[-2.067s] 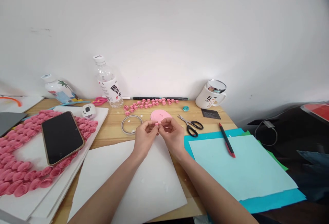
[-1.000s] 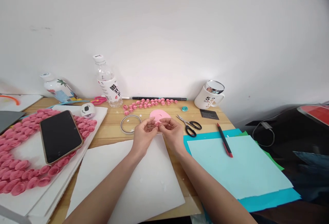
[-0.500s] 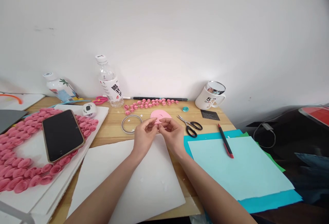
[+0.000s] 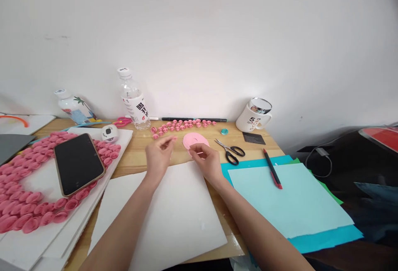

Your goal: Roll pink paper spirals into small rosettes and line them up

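My left hand [image 4: 159, 157] is raised over the back end of a white sheet [image 4: 168, 217], thumb and fingertips pinched together. Whatever is between them is too small to make out. To its right, my right hand [image 4: 207, 161] is closed, fingers curled, at the near edge of a pink paper spiral [image 4: 199, 138]. The spiral is a flat round disc with cut rings, and its near edge runs to my right fingertips. The hands are apart. Black-handled scissors [image 4: 231, 153] lie right of the spiral.
Behind stand small pink paper rosettes [image 4: 180, 126], a teal rosette [image 4: 224, 131], a bottle [image 4: 135, 105] and a mug [image 4: 253, 114]. At left, a phone [image 4: 79, 163] rests on a rosette-covered board [image 4: 40, 180]. A pen [image 4: 273, 169] lies on blue sheets [image 4: 286, 204] at right.
My hands were together at the spiral's near edge. My left hand has moved away to the left, now covering where the tape-like ring lay. My right hand has hardly moved.
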`<action>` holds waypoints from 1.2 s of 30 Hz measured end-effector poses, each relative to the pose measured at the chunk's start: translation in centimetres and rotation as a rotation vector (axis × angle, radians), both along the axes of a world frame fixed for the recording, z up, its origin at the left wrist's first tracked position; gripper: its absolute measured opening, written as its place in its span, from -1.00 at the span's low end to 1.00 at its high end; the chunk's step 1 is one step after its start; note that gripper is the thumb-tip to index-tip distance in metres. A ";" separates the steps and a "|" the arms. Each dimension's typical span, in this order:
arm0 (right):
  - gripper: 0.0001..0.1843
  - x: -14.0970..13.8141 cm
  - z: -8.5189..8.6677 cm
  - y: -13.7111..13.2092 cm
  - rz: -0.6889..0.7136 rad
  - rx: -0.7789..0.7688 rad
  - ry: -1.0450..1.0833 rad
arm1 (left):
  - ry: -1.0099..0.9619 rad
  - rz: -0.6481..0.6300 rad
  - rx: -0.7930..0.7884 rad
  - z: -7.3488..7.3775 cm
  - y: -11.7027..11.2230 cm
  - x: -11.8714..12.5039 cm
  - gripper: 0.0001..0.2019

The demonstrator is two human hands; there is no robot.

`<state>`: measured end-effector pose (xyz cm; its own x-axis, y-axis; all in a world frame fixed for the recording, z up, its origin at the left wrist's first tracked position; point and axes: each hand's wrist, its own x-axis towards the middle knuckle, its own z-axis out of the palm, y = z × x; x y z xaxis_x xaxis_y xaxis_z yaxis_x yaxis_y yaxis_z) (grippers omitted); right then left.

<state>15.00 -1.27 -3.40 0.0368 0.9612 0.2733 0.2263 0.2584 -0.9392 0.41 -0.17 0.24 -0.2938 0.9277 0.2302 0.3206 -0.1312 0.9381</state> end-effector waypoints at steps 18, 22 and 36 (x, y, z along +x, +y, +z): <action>-0.93 -4.1 1.8 3.0 0.328 0.158 -0.704 | 0.737 0.146 0.030 -1.4 0.8 -1.9 -0.72; -0.71 -3.3 2.2 2.7 0.376 0.100 -0.673 | 0.799 0.120 -0.023 -1.6 0.9 -1.7 -0.73; -0.73 0.1 3.1 2.4 0.109 0.251 -0.589 | 0.374 0.106 0.236 -2.5 1.4 -1.2 -0.78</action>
<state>15.09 1.16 -0.29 -0.2820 0.8553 0.4347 0.6455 0.5043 -0.5736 -0.80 1.20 -2.27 -0.2405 0.8066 0.5399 0.6547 -0.2759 0.7037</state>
